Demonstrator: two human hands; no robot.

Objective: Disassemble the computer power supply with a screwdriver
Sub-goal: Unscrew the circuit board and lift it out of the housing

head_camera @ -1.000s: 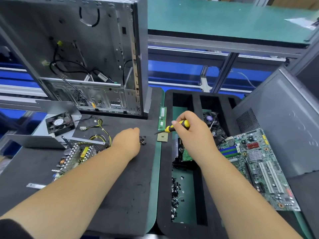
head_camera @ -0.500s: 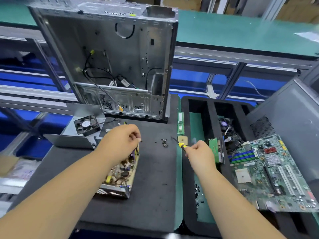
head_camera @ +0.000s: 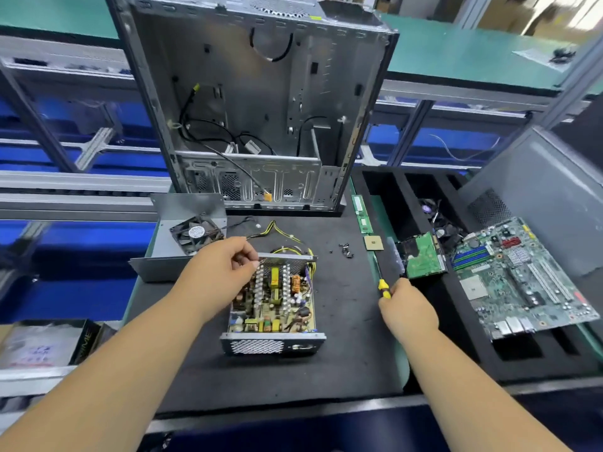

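The opened power supply (head_camera: 274,305) lies on the black mat (head_camera: 342,360), its circuit board and heat sinks exposed, yellow and black wires trailing behind it. My left hand (head_camera: 222,272) grips its far left corner at the metal rim. My right hand (head_camera: 408,308) holds a yellow and black screwdriver (head_camera: 382,287), shaft pointing away, over the mat's right edge. The removed cover with its fan (head_camera: 195,234) sits to the left. Loose screws (head_camera: 346,250) lie behind the unit.
An empty computer case (head_camera: 254,102) stands upright at the back. A black foam tray (head_camera: 463,340) on the right carries a motherboard (head_camera: 518,275), a hard drive (head_camera: 424,256) and a cooler. RAM sticks (head_camera: 362,213) and a CPU (head_camera: 373,243) lie between mat and tray.
The view has tilted and pulled back. My left hand has turned the power supply so the board faces up and lies flat. My right hand with the screwdriver has drawn back toward me.
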